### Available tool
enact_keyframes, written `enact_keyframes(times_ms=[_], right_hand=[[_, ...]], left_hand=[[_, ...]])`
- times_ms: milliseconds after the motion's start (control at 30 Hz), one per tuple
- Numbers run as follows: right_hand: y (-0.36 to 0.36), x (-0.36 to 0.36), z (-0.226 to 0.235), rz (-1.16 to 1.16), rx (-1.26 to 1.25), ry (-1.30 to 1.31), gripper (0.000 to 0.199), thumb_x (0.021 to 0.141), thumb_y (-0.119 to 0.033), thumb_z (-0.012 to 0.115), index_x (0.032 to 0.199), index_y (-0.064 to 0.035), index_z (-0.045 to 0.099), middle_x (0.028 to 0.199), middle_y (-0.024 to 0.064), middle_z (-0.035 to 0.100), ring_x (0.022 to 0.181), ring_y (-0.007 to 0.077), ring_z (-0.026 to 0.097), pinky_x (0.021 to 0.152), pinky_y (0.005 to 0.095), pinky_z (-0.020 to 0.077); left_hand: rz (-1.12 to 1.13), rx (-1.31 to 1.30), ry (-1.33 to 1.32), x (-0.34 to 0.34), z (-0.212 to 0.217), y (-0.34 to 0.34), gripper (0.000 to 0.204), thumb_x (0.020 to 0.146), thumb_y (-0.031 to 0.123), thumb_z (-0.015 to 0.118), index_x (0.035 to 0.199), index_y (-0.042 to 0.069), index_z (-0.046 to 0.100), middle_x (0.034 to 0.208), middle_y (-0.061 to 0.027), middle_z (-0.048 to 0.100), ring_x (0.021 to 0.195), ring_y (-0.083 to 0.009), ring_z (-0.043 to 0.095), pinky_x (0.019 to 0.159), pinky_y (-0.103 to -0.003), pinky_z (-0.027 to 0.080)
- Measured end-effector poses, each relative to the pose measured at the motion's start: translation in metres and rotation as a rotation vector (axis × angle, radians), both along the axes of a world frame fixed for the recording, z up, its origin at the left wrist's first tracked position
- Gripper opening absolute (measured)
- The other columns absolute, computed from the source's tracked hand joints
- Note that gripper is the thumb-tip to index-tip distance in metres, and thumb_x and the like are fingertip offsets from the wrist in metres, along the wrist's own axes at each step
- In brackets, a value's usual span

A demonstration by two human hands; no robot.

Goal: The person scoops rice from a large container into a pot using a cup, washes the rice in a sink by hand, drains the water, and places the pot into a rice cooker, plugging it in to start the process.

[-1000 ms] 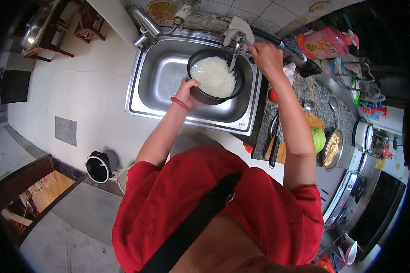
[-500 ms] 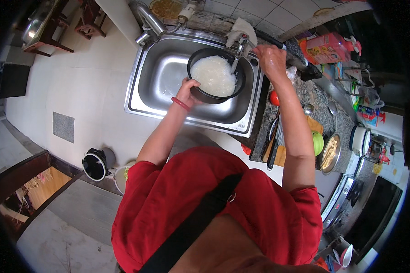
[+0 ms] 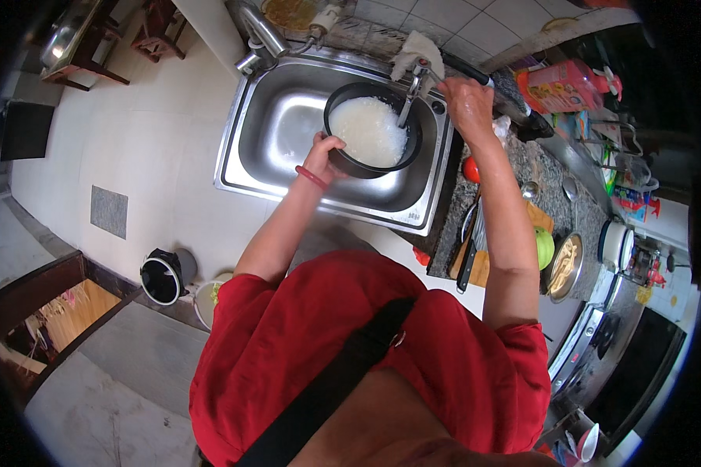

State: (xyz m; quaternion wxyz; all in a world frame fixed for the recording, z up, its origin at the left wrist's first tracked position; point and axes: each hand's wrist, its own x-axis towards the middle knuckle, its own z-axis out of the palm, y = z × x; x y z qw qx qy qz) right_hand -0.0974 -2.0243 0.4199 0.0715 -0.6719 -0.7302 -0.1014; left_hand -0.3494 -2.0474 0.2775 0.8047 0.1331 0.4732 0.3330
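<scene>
A dark round pot [image 3: 364,168] is held over the right side of the steel sink [image 3: 276,128]. My left hand [image 3: 321,158], with a red bangle at the wrist, grips its near-left rim, thumb on top and fingers hidden beneath. Inside are pale grains like rice in cloudy white water [image 3: 366,131]. The tap [image 3: 410,97] reaches down over the pot's right part, and the water froths white around its stream. My right hand [image 3: 469,105] is closed at the tap's lever [image 3: 435,77], behind the sink's right corner; its fingertips are partly hidden.
A second tap [image 3: 261,35] stands at the sink's back left, and a white cloth [image 3: 417,54] lies behind the pot. On the right counter are a tomato [image 3: 470,169], a black-handled knife [image 3: 466,265], a green bowl [image 3: 544,247] and a metal bowl of pale strips [image 3: 565,267].
The water in the pot looks whiter and frothier, covering more of the grains. Both hands keep their places on the pot and the tap lever; the view has shifted slightly.
</scene>
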Motion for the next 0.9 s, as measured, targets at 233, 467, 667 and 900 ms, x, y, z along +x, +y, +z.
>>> enact_keyframes(times_ms=[233, 467, 667, 900], right_hand=[[0.002, 0.002, -0.001, -0.004, -0.009, 0.002, 0.019, 0.084, -0.025, 0.052, 0.081, -0.0101, 0.062, 0.081, 0.0079, 0.063, 0.084, 0.0263, 0.056, 0.068, 0.0417, 0.0358], [0.003, 0.002, -0.004, 0.031, 0.082, 0.045, 0.019, 0.081, -0.021, 0.053, 0.068, -0.0087, 0.059, 0.073, 0.0098, 0.062, 0.076, 0.0278, 0.058, 0.065, 0.0417, 0.035], [0.004, 0.003, -0.006, 0.031, 0.08, 0.017, 0.02, 0.082, -0.023, 0.052, 0.07, -0.0083, 0.058, 0.073, 0.0095, 0.061, 0.077, 0.0281, 0.057, 0.065, 0.0423, 0.0351], [0.002, 0.001, -0.004, 0.011, 0.068, 0.006, 0.019, 0.083, -0.023, 0.051, 0.072, -0.0089, 0.059, 0.076, 0.0087, 0.062, 0.079, 0.0274, 0.057, 0.068, 0.0425, 0.0358]], left_hand=[[-0.064, 0.052, -0.133, -0.001, -0.029, 0.002, 0.071, 0.06, 0.018, 0.06, 0.12, 0.013, 0.022, 0.121, -0.0149, 0.035, 0.108, -0.0355, 0.04, 0.073, -0.067, 0.032], [-0.073, 0.103, -0.204, 0.001, -0.045, 0.0, 0.07, 0.06, 0.019, 0.059, 0.12, 0.013, 0.025, 0.119, -0.0154, 0.037, 0.106, -0.0357, 0.041, 0.072, -0.066, 0.033], [-0.03, 0.137, -0.185, 0.005, -0.059, -0.001, 0.053, 0.062, 0.014, 0.054, 0.112, 0.002, 0.04, 0.103, -0.0135, 0.05, 0.093, -0.0284, 0.052, 0.074, -0.048, 0.044], [0.001, 0.099, -0.188, 0.008, -0.03, -0.01, 0.044, 0.065, 0.012, 0.051, 0.106, -0.002, 0.05, 0.094, -0.0116, 0.057, 0.089, -0.0244, 0.056, 0.08, -0.038, 0.047]])
